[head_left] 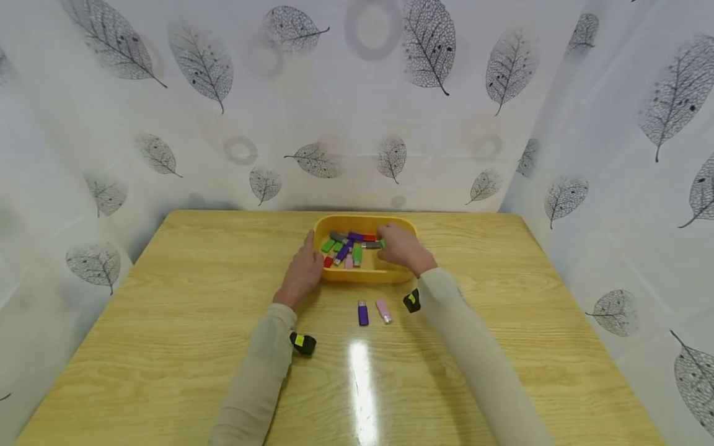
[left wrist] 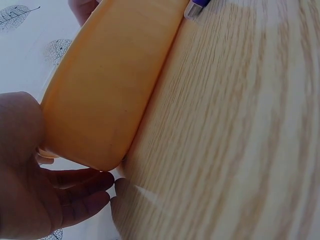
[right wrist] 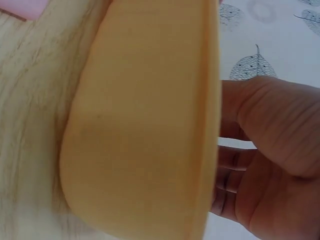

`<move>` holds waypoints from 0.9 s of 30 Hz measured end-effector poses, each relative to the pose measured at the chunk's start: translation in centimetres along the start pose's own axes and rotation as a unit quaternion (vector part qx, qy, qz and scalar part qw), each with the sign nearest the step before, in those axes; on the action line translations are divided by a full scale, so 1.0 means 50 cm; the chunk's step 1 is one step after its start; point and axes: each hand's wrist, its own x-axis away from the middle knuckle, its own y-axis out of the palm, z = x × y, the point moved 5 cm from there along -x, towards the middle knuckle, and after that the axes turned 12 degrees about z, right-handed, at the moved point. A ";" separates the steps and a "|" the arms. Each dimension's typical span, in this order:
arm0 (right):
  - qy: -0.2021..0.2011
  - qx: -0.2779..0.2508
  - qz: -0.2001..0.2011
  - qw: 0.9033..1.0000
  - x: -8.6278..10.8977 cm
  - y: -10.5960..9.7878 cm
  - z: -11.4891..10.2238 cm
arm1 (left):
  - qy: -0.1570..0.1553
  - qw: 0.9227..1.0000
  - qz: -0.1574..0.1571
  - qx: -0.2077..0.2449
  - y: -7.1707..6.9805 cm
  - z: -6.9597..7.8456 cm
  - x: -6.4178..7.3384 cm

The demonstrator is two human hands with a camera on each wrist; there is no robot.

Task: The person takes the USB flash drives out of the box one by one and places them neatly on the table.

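Note:
A yellow plastic tray (head_left: pixel 368 275) stands near the table's far edge with several USB sticks in it: purple (head_left: pixel 342 254), green (head_left: pixel 357 256), grey, red and pink. My left hand (head_left: pixel 303 269) grips the tray's left end; in the left wrist view its fingers (left wrist: pixel 82 197) bend round the tray's corner. My right hand (head_left: pixel 403 248) reaches over the rim into the tray's right part, beside a grey USB stick (head_left: pixel 371 245). A bit of green shows at its fingertips. The tray wall (right wrist: pixel 140 120) hides those fingertips in the right wrist view, so their hold is unclear.
In front of the tray, a purple USB stick (head_left: pixel 363 313) and a pink USB stick (head_left: pixel 383 311) lie on the wooden table (head_left: pixel 223 297). White curtains with a leaf print (head_left: pixel 334 111) hang behind the table and along both sides. Black cameras (head_left: pixel 303 343) sit at both wrists.

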 end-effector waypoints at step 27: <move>0.058 -0.018 0.005 0.998 -0.020 0.079 0.063 | 0.003 1.000 0.014 -0.007 0.001 -0.001 -0.003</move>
